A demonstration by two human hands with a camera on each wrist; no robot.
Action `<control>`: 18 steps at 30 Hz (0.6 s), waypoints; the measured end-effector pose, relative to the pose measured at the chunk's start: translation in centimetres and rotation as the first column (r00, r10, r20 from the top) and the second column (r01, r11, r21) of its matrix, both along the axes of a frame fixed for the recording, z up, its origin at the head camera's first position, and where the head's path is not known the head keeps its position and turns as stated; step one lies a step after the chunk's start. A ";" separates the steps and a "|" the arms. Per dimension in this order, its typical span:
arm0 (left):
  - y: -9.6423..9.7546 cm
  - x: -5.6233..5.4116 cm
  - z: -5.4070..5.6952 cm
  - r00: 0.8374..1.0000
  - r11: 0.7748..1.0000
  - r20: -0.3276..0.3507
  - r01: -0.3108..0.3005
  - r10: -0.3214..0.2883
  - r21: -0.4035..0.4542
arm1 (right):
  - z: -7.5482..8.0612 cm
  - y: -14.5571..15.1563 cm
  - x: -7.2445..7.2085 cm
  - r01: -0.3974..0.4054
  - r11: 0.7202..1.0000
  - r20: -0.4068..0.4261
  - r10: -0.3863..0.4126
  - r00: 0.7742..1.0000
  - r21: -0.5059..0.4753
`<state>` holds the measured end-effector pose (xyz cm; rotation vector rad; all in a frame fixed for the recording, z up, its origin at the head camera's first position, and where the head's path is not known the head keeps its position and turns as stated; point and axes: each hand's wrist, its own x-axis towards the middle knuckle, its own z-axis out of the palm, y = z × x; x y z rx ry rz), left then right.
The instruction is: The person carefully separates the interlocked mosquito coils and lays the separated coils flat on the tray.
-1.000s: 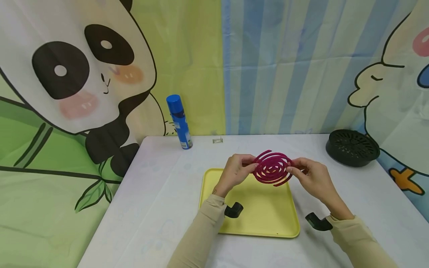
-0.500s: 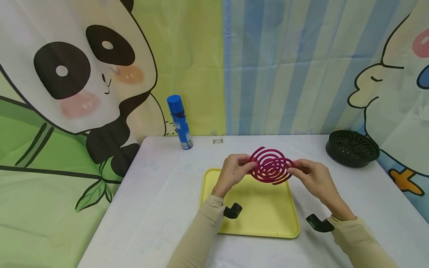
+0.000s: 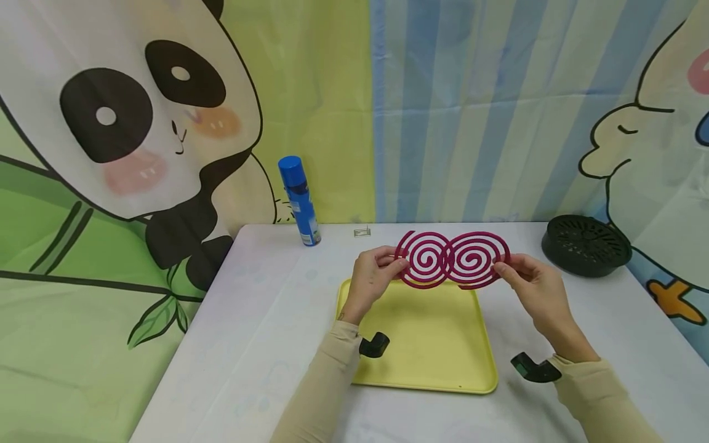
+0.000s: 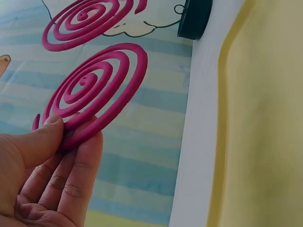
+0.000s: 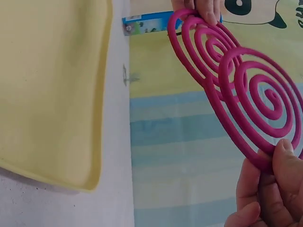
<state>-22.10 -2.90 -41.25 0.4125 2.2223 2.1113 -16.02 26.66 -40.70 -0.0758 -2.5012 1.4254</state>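
Note:
In the head view two crimson mosquito coils are held up over the far edge of the yellow tray [image 3: 426,344]. My left hand [image 3: 368,282] pinches the outer ring of the left mosquito coil [image 3: 427,261] between thumb and fingers. On the other side, my right hand [image 3: 541,298] pinches the outer edge of the right mosquito coil [image 3: 472,261]. Their inner edges overlap in the head view, while the left wrist view shows a gap between the coil in my left hand [image 4: 61,175] and the other one. Parts of the fingers are hidden behind the coils.
A round black holder with a slotted lid [image 3: 586,245] sits at the table's back right. A blue spray can [image 3: 300,202] stands at the back left, beside a small metal stand [image 3: 362,232]. A printed curtain [image 3: 432,111] hangs behind the white table [image 3: 266,320].
The two mosquito coils, stacked almost flush a second ago, have been drawn apart sideways. My left hand has moved left and my right hand right, and the coils now face the head camera more.

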 end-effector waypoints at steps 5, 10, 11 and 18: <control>-1.5 -0.2 -0.4 1.000 1.000 -0.014 -0.025 0.025 0.003 | -0.3 0.1 -0.2 0.022 1.000 0.015 -0.022 1.000 -0.022; -2.9 -0.3 -0.9 0.999 0.998 -0.008 -0.051 0.050 -0.022 | -0.7 -0.1 -0.4 0.023 0.999 0.031 -0.022 0.999 -0.037; -3.1 -0.3 -0.9 0.999 0.998 -0.007 -0.054 0.054 -0.026 | -0.8 -0.1 -0.4 0.024 0.999 0.033 -0.023 0.999 -0.038; -4.7 -0.3 -1.0 0.995 0.994 0.020 -0.093 0.094 -0.062 | -1.1 -0.5 -0.5 0.016 0.999 0.055 -0.014 0.998 -0.037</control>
